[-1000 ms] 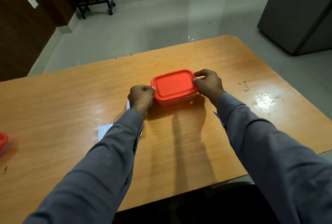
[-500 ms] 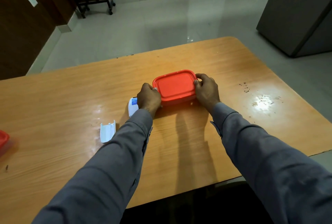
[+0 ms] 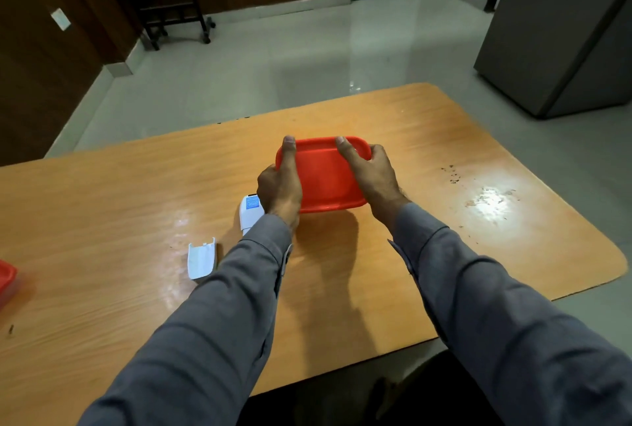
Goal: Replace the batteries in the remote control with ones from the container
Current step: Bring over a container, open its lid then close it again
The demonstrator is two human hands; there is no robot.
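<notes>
Gripping the red-lidded container (image 3: pixel 325 174) from both sides, the person's fingers curl round its short ends while both thumbs lie stretched along the top of the lid, their tips near its far edge. The left hand (image 3: pixel 278 186) holds the left end, with its fingers hidden behind the container wall; the right hand (image 3: pixel 371 174) holds the right end, with one finger (image 3: pixel 376 152) showing bent round the far right corner. The container looks tipped, its lid facing the camera, and it sits near the middle of the wooden table (image 3: pixel 102 207); whether its base touches the table cannot be told. Just left of the left wrist lies the white remote control (image 3: pixel 250 213), partly covered by the grey sleeve (image 3: pixel 239 275). Nearer the person and further left, apart from the remote, lies its white battery cover (image 3: pixel 201 260). At the table's left edge a second red item (image 3: pixel 6 280) is cut off by the frame.
</notes>
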